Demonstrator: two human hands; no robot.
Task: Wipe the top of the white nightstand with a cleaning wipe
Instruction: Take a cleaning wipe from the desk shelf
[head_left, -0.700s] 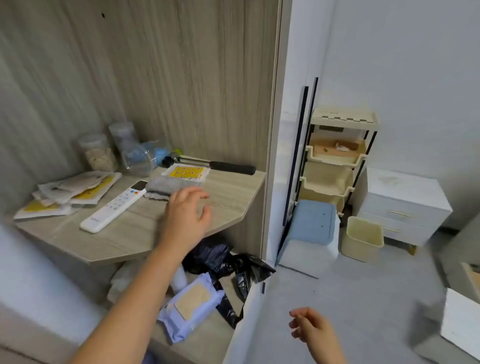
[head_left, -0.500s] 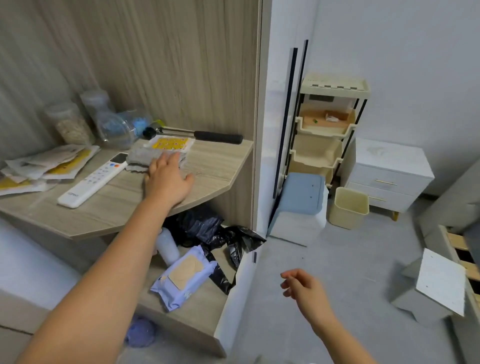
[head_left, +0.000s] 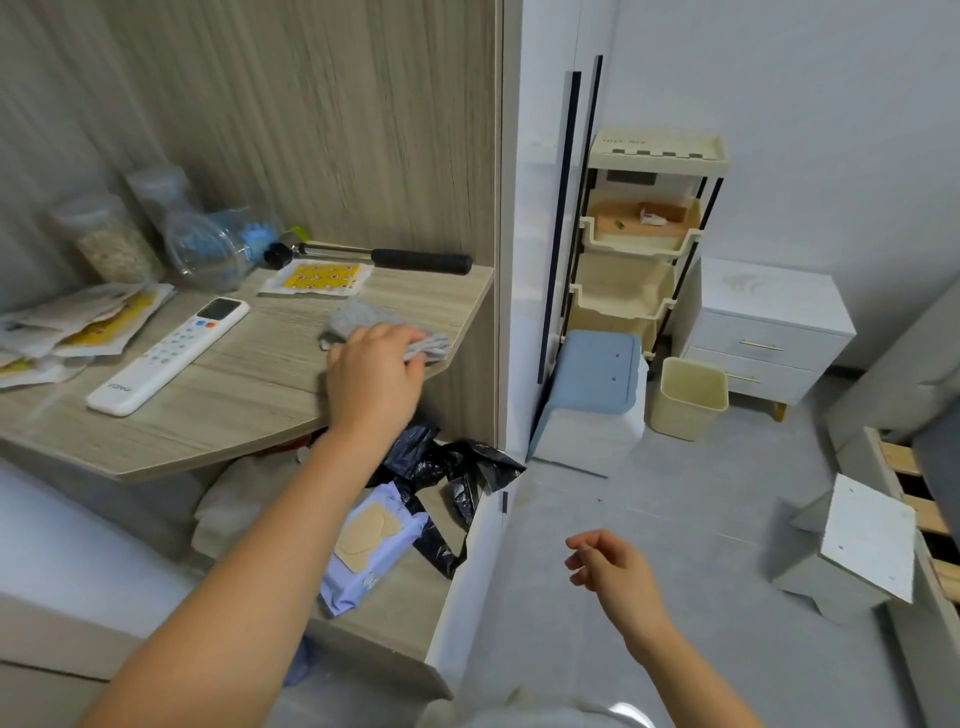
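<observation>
1. Right hand (head_left: 608, 564): hung above the grey floor, fingers loosely curled and holding nothing.
2. Pack of wet wipes (head_left: 371, 545): a soft lavender plastic pouch with a tan flap label. It lay flat on the lower shelf, touching a crumpled black plastic bag (head_left: 447, 467).
3. Left hand (head_left: 374, 369): reached over the front rim of the wood-grain shelf (head_left: 249, 384), palm down, with the fingers curled over and gripping the grey cloth (head_left: 358, 314).
4. Grey cloth: a soft, nubby, bunched textile on the shelf near its right-hand corner. Its long axis ran from upper left to lower right, roughly along the angled shelf edge. One folded end protruded past the fingertips.
5. Remote control (head_left: 166, 356): a long white plastic bar with its display end pointing away, left of the hand and apart from it.
6. Hammer (head_left: 369, 255): metal shaft and black grip, lying along the back panel. A yellow printed sheet (head_left: 317, 278) lay just in front of it.
7. Floor storage: a blue-lidded box (head_left: 592, 395), a cream bin (head_left: 688, 397) and a cream tiered rack (head_left: 644, 223).
8. White nightstand (head_left: 769, 332): boxy, with two drawers, slim brass handles and short wooden feet, set against the far wall. Its drawer fronts faced lower left, and its flat top carried a faint smudge. It stood well apart from both hands.
</observation>
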